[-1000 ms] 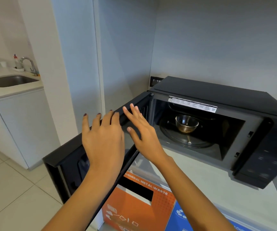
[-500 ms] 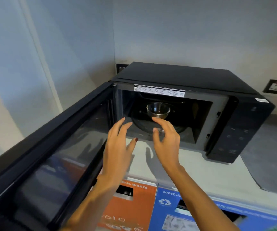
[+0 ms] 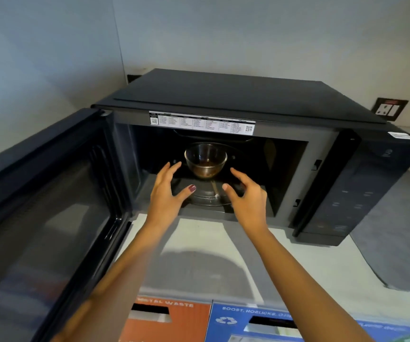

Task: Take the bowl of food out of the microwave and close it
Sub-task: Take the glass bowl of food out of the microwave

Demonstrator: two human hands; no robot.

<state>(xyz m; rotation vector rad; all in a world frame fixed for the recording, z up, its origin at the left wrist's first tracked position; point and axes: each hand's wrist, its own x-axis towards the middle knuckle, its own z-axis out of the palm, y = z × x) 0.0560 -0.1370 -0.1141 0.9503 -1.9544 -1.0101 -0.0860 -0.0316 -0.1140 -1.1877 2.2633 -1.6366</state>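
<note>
Head view: microwave on counter, door swung wide to the left. Glass bowl sits on turntable inside, brown food at its bottom. Left hand and right hand flank bowl, fingers spread, empty, not touching it.

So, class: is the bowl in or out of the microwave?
In. The bowl sits on the turntable inside the microwave; neither hand touches it.

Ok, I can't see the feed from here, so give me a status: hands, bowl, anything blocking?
Left hand and right hand open, either side of the bowl, not touching. Bowl on the turntable inside the microwave. Door wide open, nothing blocking.
</note>
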